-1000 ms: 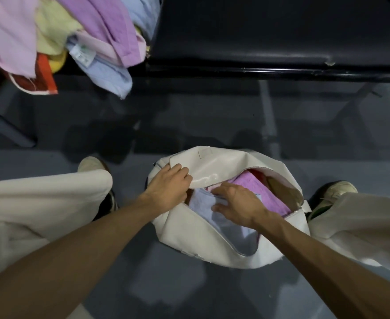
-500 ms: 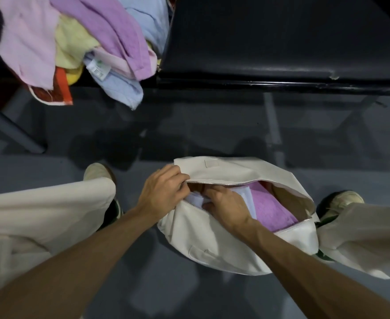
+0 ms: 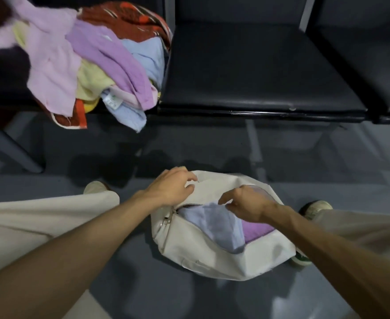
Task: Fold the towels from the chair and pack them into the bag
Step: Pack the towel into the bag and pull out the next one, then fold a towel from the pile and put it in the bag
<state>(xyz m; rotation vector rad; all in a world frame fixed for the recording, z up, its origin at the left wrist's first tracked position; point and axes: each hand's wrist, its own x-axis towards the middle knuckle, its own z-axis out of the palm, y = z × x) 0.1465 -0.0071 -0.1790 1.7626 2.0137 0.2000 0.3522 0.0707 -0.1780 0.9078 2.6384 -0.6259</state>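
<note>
Our left hand (image 3: 171, 188) pinches the bag (image 3: 212, 261) flap; our right hand (image 3: 247, 203) hovers slack. Released, the flap may rumple the blue towel (image 3: 212, 224) inside.

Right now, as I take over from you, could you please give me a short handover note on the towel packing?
Left hand: fingers at the upper flap of the bag, grip unclear.
Right hand: loosely curled over the opening, holding nothing.
Done: light blue towel and purple towel lie in the bag, zip open.
To do: the towel pile on the chair is unfolded; fold and pack each.
</note>
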